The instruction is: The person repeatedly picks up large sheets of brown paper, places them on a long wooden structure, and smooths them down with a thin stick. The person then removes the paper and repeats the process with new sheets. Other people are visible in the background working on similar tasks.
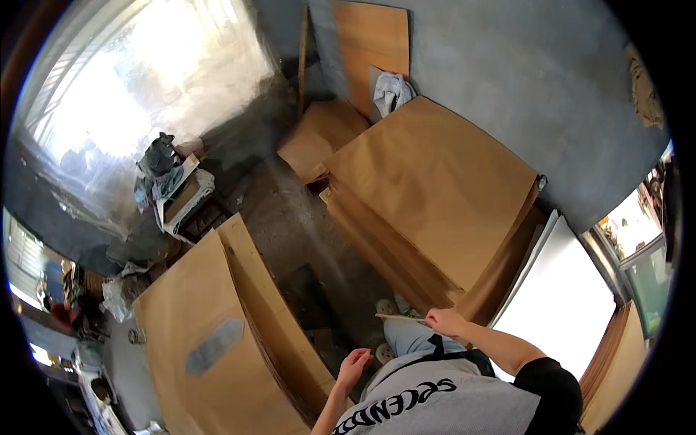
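Note:
My right hand [446, 322] is closed around one end of a thin, pale, flat stick [400, 317], which points left in front of my legs. Just beyond that hand rises a tall stack of large brown sheets [442, 181]. My left hand [354, 368] hangs in the air with its fingers loosely bent, and nothing shows in it. It is nearest to the right side of another pile of brown sheets [185, 290], which has a pale board [279, 304] along its edge. A grey elongated patch [215, 346] lies on top of that pile.
White sheets [562, 283] lean at my right, beside more brown boards [616, 362]. A cluttered stool [190, 203] stands below the bright plastic-covered window [145, 80]. An orange-brown panel [373, 54] leans on the grey wall [507, 80] near a whitish cloth [392, 93]. Between the piles runs a narrow floor strip [312, 232].

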`<state>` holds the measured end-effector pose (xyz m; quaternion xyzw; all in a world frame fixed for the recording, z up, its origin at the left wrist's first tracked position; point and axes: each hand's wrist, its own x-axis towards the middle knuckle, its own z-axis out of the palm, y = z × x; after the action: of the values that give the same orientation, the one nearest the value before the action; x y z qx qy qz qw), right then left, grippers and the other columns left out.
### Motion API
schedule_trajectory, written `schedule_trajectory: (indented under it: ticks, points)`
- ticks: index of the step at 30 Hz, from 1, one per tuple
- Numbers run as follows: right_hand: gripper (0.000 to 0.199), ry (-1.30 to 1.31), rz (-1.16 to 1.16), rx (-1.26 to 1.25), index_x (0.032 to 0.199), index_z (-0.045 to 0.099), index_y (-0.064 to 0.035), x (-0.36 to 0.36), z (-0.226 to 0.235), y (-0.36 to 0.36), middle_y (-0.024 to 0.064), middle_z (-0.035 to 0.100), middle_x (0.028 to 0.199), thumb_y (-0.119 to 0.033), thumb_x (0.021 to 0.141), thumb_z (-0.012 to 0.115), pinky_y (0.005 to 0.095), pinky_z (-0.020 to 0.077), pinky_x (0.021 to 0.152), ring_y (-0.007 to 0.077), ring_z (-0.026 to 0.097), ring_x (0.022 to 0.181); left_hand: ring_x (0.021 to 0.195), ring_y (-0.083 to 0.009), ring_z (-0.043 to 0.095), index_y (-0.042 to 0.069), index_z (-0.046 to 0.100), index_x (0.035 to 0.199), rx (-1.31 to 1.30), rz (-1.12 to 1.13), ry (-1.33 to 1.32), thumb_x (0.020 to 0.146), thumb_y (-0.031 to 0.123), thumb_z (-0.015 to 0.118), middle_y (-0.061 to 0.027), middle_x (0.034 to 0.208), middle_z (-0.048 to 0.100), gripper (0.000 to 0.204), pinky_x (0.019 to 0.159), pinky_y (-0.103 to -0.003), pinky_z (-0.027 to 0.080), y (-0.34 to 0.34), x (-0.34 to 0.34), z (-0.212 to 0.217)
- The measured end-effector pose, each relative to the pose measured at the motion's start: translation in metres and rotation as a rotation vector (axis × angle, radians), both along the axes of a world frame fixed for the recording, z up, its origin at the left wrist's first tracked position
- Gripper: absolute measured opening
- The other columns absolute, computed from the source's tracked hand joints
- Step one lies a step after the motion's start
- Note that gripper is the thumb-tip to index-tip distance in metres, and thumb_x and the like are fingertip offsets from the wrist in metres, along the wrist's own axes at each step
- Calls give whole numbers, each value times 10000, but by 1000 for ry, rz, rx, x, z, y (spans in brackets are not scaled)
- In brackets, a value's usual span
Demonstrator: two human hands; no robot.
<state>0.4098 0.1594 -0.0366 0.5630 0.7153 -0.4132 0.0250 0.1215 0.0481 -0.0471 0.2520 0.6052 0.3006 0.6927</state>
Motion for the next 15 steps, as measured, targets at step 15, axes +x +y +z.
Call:
schedule_trajectory:
  ticks: [15]
  points:
    - [209,205,-347,301,916,549,-115,-116,-8,300,130,606,730,-268,828,436,437,455,593,316,583,668,786,-120,554,20,525,1040,-88,24,87,854,166,513,-52,877,594,237,689,-240,444,249,-116,0]
